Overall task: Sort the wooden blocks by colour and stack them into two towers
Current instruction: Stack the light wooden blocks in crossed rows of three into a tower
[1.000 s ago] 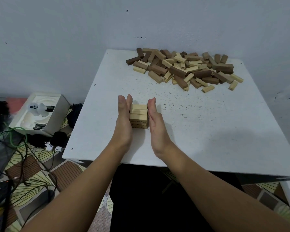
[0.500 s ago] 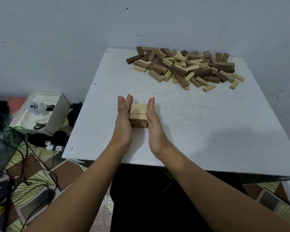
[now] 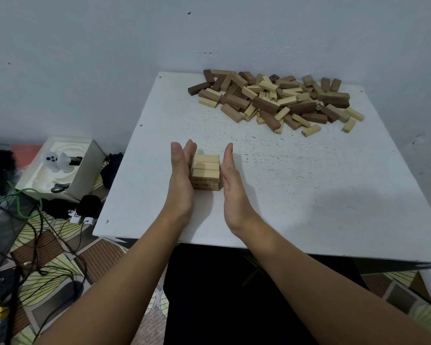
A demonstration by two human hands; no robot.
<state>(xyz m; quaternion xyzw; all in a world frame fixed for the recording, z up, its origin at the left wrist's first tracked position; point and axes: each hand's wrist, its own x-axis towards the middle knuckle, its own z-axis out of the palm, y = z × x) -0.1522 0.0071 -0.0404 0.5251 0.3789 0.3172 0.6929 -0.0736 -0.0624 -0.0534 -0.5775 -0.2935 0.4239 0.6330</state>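
Near the front edge of the white counter [image 3: 309,185], toward its left half, my small tower of pale blocks [image 3: 206,174] stands a few layers high, its top layer of three light blocks lying side by side. My left hand [image 3: 181,180] is flat and upright against the tower's left face, fingers straight and together, touching the wood. My right hand [image 3: 232,185] is flat and upright too, but it has come away: half a second ago its palm was pressed against the tower's right face, and now a thin gap shows between the two. So the hands are apart, with the tower between them, neither one curled round anything. I read that as the squaring-up squeeze ending; the layers look flush and the stack seems to stand without my right hand's help. The tower itself has not shifted on the counter. At the far side, close to the wall, the mixed pile of blocks [image 3: 274,100] lies loose, dark brown and pale pieces jumbled together and well apart from the tower. It looks unchanged. By my judgement the task is at an early stage: only the light tower is started, no dark tower is anywhere in view, and most blocks are still unsorted. The next reach probably goes to that pile for more pale pieces.
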